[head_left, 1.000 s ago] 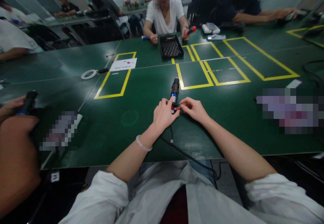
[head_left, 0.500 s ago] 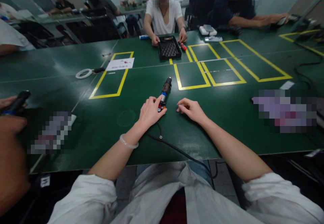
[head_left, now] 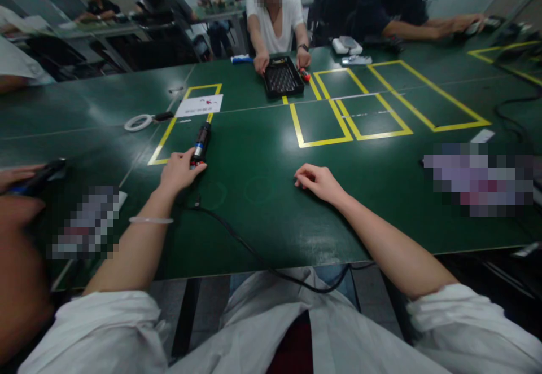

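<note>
My left hand point(head_left: 180, 172) is closed round the lower end of a slim dark cylindrical device point(head_left: 202, 137). A blue and silver band and some small red parts show beside my fingers; its exact kind I cannot tell. A black cable point(head_left: 237, 238) trails from near my left hand over the table's front edge. My right hand point(head_left: 317, 183) rests on the green table point(head_left: 262, 216), its fingers loosely curled together with nothing visible in them.
Yellow tape outlines point(head_left: 326, 143) mark the table. A white paper sheet point(head_left: 200, 105) and a white ring-shaped cable point(head_left: 139, 122) lie ahead on the left. Across the table a person holds a black tray point(head_left: 283, 78). At left, a co-worker's hand holds a dark device point(head_left: 46, 175).
My left hand has moved left with the dark cylindrical device, to the lower end of the left tape outline. The cable has swung left with it. My right hand has stayed in place.
</note>
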A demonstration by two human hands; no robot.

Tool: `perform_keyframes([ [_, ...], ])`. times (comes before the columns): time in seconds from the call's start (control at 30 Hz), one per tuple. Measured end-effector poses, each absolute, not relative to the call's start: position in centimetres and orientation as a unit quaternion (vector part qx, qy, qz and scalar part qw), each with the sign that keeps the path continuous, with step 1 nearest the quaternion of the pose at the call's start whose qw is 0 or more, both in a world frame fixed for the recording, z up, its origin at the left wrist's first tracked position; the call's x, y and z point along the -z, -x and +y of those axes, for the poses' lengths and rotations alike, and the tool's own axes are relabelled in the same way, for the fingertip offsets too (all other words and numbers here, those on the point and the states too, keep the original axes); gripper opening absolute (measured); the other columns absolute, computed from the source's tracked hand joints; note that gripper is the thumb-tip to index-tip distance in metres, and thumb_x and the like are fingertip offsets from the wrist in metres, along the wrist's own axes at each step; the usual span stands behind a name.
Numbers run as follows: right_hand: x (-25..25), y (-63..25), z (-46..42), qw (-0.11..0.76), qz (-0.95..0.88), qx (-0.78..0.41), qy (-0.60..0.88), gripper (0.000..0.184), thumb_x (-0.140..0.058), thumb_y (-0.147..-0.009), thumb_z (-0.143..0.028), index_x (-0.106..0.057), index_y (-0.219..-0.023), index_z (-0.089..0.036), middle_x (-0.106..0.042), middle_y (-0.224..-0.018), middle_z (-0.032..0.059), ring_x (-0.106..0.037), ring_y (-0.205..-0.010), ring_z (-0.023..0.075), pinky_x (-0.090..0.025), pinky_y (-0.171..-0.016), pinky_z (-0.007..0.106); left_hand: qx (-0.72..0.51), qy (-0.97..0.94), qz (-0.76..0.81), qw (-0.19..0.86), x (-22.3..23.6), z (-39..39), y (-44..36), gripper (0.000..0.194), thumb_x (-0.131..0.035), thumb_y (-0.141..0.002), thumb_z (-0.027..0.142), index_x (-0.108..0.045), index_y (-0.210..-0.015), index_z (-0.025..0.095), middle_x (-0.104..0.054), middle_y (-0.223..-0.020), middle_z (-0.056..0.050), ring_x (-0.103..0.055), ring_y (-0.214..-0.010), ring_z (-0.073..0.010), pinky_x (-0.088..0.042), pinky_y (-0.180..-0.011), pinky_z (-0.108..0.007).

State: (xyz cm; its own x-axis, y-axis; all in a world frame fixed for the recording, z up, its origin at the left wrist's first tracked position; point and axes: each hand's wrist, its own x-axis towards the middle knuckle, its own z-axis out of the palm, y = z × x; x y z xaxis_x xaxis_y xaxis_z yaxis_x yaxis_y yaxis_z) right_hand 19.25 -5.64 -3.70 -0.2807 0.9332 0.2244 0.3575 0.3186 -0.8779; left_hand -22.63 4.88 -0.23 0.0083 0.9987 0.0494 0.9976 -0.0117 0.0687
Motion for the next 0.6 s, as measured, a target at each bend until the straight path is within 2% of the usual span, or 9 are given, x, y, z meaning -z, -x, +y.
perform_keyframes([
  [0.17, 3.8, -19.3, -5.6, 0.390, -0.713, -0.369, 0.452, 0.014, -0.054, -0.091, -0.029, -0.062, -0.091, -0.017, -0.072, -0.074, 0.0033, -0.063, -0.060, 0.0129, -0.048, -0.063, 0.025, -0.005, -0.658, 0.753, 0.002, -0.6, 7.2, 27.6, 0.074, -0.052, -0.091, 0.055, -0.037, -0.152, 0.018, -0.048, -0.131, -0.018, -0.047, -0.113, -0.0333, -0.041, -0.095, -0.049],
  [0.27, 3.9, -19.2, -5.5, 0.386, -0.714, -0.371, 0.452, 0.016, -0.054, -0.091, -0.030, -0.063, -0.091, -0.017, -0.072, -0.075, 0.0034, -0.063, -0.060, 0.0130, -0.048, -0.063, 0.025, -0.005, -0.641, 0.766, -0.049, -1.1, 7.2, 28.5, 0.069, -0.053, -0.091, 0.052, -0.043, -0.146, 0.013, -0.048, -0.131, -0.019, -0.047, -0.112, -0.0322, -0.041, -0.093, -0.045],
  [0.37, 4.0, -19.2, -5.5, 0.383, -0.719, -0.364, 0.451, 0.017, -0.054, -0.092, -0.032, -0.063, -0.091, -0.017, -0.072, -0.075, 0.0033, -0.063, -0.061, 0.0131, -0.047, -0.063, 0.025, -0.015, -0.629, 0.770, -0.103, -1.3, 6.6, 27.9, 0.057, -0.058, -0.088, 0.044, -0.053, -0.132, 0.008, -0.053, -0.124, -0.018, -0.050, -0.106, -0.0287, -0.041, -0.088, -0.038],
  [0.47, 4.0, -19.3, -5.5, 0.383, -0.723, -0.359, 0.450, 0.018, -0.054, -0.092, -0.032, -0.064, -0.091, -0.017, -0.073, -0.075, 0.0032, -0.063, -0.062, 0.0132, -0.047, -0.064, 0.025, -0.018, -0.617, 0.780, -0.100, -1.3, 5.9, 26.8, 0.045, -0.053, -0.091, 0.040, -0.055, -0.122, 0.008, -0.055, -0.119, -0.015, -0.052, -0.100, -0.0254, -0.042, -0.084, -0.036],
  [0.6, 3.9, -19.2, -5.5, 0.382, -0.722, -0.362, 0.448, 0.018, -0.054, -0.092, -0.032, -0.064, -0.091, -0.017, -0.073, -0.075, 0.0033, -0.063, -0.062, 0.0135, -0.047, -0.065, 0.026, -0.059, -0.558, 0.826, -0.056, -1.8, 5.9, 25.7, 0.037, -0.045, -0.096, 0.038, -0.055, -0.118, 0.010, -0.055, -0.113, -0.011, -0.052, -0.096, -0.0240, -0.044, -0.085, -0.041],
])
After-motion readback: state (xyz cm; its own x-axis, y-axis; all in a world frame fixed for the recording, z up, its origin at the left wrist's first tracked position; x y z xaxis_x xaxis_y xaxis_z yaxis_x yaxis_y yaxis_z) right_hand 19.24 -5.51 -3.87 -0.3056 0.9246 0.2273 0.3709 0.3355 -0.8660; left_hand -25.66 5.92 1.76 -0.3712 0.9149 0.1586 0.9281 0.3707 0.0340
